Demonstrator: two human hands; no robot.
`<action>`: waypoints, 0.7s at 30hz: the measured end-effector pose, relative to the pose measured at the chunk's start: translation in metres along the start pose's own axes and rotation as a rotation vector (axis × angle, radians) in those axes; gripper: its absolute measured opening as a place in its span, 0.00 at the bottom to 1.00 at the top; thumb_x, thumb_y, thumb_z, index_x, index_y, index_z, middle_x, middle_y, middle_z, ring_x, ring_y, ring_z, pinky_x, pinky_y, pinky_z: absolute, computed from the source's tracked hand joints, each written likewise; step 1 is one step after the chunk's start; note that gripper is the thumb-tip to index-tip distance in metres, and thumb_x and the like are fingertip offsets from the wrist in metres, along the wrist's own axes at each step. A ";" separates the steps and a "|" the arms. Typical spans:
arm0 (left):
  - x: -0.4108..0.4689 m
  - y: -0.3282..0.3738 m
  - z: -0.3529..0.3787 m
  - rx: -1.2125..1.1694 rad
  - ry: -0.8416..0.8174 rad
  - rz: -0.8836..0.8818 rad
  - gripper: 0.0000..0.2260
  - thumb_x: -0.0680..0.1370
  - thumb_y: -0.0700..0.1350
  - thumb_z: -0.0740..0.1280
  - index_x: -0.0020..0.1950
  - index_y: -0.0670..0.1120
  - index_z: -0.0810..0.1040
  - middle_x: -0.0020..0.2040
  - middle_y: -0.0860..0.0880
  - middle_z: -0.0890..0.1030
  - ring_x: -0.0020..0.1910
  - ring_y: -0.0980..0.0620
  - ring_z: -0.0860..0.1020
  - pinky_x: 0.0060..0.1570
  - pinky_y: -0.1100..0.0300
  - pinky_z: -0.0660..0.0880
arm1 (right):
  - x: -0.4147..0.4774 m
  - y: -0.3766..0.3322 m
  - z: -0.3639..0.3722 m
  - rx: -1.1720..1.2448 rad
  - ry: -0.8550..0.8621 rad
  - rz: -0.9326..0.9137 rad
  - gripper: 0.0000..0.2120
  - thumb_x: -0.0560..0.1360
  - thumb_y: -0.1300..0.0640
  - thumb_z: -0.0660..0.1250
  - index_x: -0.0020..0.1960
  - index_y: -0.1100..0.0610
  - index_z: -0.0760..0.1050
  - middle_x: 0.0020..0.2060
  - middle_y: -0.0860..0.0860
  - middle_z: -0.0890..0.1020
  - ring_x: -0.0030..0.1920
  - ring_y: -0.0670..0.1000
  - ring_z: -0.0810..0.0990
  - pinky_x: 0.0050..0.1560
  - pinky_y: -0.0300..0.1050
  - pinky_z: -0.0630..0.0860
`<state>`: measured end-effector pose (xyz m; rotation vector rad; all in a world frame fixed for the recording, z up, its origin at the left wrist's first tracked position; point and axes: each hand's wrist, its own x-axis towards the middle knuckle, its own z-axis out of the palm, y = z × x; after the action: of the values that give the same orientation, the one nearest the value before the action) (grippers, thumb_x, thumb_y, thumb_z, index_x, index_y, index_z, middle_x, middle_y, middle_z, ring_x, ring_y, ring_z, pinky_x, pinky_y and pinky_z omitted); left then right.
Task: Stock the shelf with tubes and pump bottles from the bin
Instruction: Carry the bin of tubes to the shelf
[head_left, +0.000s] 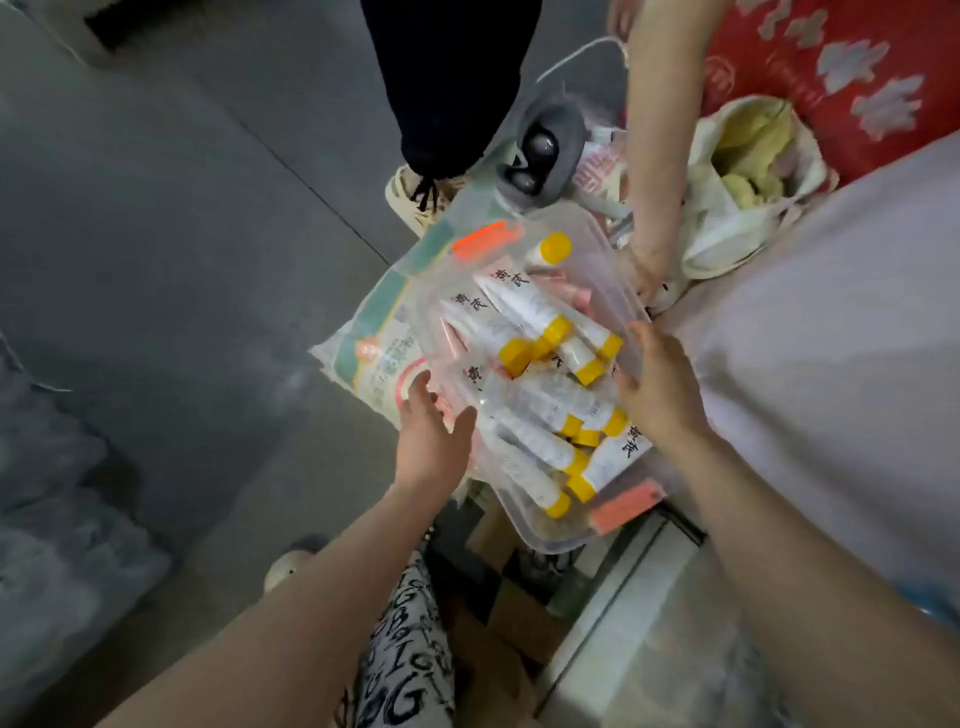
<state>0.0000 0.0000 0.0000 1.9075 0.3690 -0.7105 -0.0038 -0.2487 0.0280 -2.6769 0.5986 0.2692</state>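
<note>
A clear plastic bin (597, 244) with orange latches is tilted in mid-air at the centre of the head view. It holds several white tubes with yellow caps (524, 306). My left hand (434, 431) grips the bin's left rim, fingers under the wall. My right hand (660, 384) holds the right rim. Another person's hand (647, 265) touches the bin's far right corner. No shelf or pump bottle is visible.
A printed plastic sack (379, 353) lies under the bin on the grey floor. Another person's dark trouser leg and sneaker (421, 192) stand beyond it. A white bag with yellow cloth (748, 171) lies at right, a white ledge (623, 623) below the bin.
</note>
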 end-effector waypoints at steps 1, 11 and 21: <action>0.004 -0.004 0.007 0.013 -0.023 -0.044 0.31 0.79 0.47 0.66 0.77 0.49 0.52 0.71 0.45 0.68 0.62 0.45 0.74 0.59 0.45 0.75 | 0.005 0.006 0.007 -0.054 0.013 0.004 0.26 0.74 0.65 0.66 0.71 0.58 0.65 0.58 0.60 0.74 0.60 0.61 0.72 0.59 0.52 0.70; 0.022 -0.024 0.026 -0.028 -0.121 -0.182 0.32 0.79 0.38 0.62 0.78 0.50 0.48 0.38 0.48 0.75 0.42 0.46 0.80 0.42 0.53 0.75 | 0.054 0.013 0.007 -0.246 -0.082 0.140 0.33 0.77 0.62 0.62 0.78 0.48 0.53 0.59 0.67 0.72 0.59 0.68 0.72 0.57 0.58 0.70; 0.022 -0.023 -0.061 0.032 0.013 -0.150 0.26 0.77 0.38 0.57 0.75 0.51 0.59 0.44 0.49 0.76 0.46 0.45 0.78 0.51 0.49 0.77 | 0.001 -0.044 0.014 0.058 -0.214 0.284 0.33 0.76 0.65 0.58 0.78 0.47 0.54 0.65 0.58 0.75 0.60 0.61 0.76 0.58 0.49 0.72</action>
<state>0.0234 0.0635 -0.0115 1.9299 0.5166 -0.8070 0.0147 -0.2066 0.0295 -2.4601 0.9015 0.5979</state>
